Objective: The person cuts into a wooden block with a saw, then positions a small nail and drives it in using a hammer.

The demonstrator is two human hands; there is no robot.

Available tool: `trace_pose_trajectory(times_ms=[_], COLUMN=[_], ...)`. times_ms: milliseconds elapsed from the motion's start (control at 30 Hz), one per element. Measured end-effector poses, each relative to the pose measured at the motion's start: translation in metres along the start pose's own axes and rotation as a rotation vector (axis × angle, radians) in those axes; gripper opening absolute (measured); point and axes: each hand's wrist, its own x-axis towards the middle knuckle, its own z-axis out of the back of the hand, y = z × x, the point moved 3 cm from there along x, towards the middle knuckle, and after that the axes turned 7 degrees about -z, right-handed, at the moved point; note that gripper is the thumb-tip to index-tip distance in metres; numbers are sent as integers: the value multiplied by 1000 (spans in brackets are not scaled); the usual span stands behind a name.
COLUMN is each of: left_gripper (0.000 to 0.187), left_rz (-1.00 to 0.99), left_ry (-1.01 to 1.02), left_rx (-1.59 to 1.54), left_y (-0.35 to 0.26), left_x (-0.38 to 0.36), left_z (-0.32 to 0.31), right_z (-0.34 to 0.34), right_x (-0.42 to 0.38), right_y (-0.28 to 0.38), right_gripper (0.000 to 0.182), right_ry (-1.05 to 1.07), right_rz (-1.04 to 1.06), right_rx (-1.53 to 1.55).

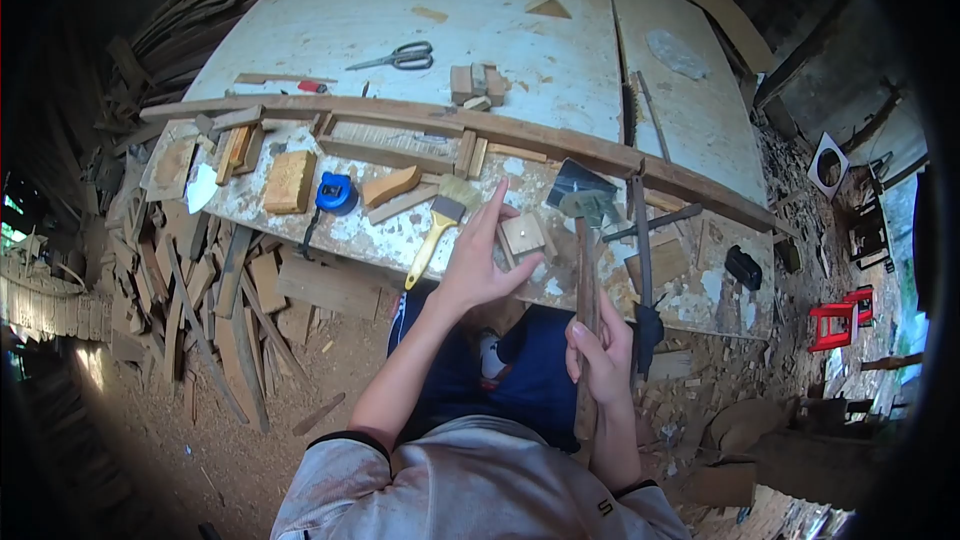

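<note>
My left hand (478, 265) is at a small wooden block (521, 237) near the table's front edge. Its thumb lies along the block's near side, other fingers curl at the far side, and the index finger points up and away. A small shiny spot shows on the block's top face. My right hand (603, 348) is wrapped round the wooden handle of a hammer (587, 270), whose metal head is over the table, right of the block. Beside my left hand lies a paintbrush (434, 240) with a yellow handle. A dark flat blade (578, 183) rests behind the hammer head.
A blue tape measure (336, 194), a wood block (289, 181) and a metal bar tool (642, 250) lie on the worktable (330, 25). One long wooden strip (560, 155) crosses it. Scissors (405, 56) are farther back. Scrap wood (215, 310) is heaped at left; a red stool (832, 326) stands right.
</note>
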Motion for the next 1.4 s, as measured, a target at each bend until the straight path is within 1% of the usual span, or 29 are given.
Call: trace_pose_trajectory(times_ms=[33, 67, 100, 133, 200, 300, 333, 433, 500, 533, 633, 700, 833, 1033, 1133, 1233, 1400], left_gripper=[107, 89, 84, 80, 69, 64, 59, 55, 52, 51, 48, 48, 50, 53, 55, 57, 57], left_rz=[13, 25, 38, 56, 134, 141, 138, 202, 195, 191, 88, 91, 118, 87, 113, 65, 56], left_ry=[-12, -34, -39, -44, -47, -85, -105, -35, -19, -13, -51, -39, -13, -28, 2, 106, 169], left_rx=[-31, -2, 7, 15, 17, 37, 22, -9, -18, -22, 93, 107, 138, 133, 108, 75, -32], left_y=[1, -6, -5, -2, -5, -2, -2, 3, 3, 3, 2, 1, -6, -11, -11, 0, -9], left_x=[4, 10, 15, 17, 23, 26, 26, 28, 28, 29, 27, 26, 27, 27, 31, 35, 42], left_z=[-3, -3, -6, -11, -14, -20, -22, -24, -24, -24, -24, -23, -21, -20, -20, -24, -22], right_z=[1, 0, 0, 3, 3, 0, -1, -4, -5, -2, 6, 6, 5, 7, 6, 2, -8], right_x=[2, 4, 6, 8, 6, 1, -1, -5, -5, -4, -2, -4, -5, 2, 4, 10, 24], right_y=[-3, -7, -13, -24, -34, -41, -45, -54, -56, -60, -72, -76, -77, -80, -80, -74, -56], right_gripper=[69, 69, 68, 60, 60, 60, 61, 65, 69, 67, 64, 64, 65, 66, 66, 66, 66], right_ry=[-14, -27, -38, -57, -64, -58, -52, -40, -45, -43, -40, -53, -47, -32, -36, -52, -98], right_rz=[-13, -25, -39, -13, -9, -18, -22, -20, -24, -30, -48, -64, -58, -38, -38, -23, -3], right_rx=[3, 4, 5, 6, 30, 65, 79, 99, 94, 88, 84, 88, 84, 84, 90, 89, 57])
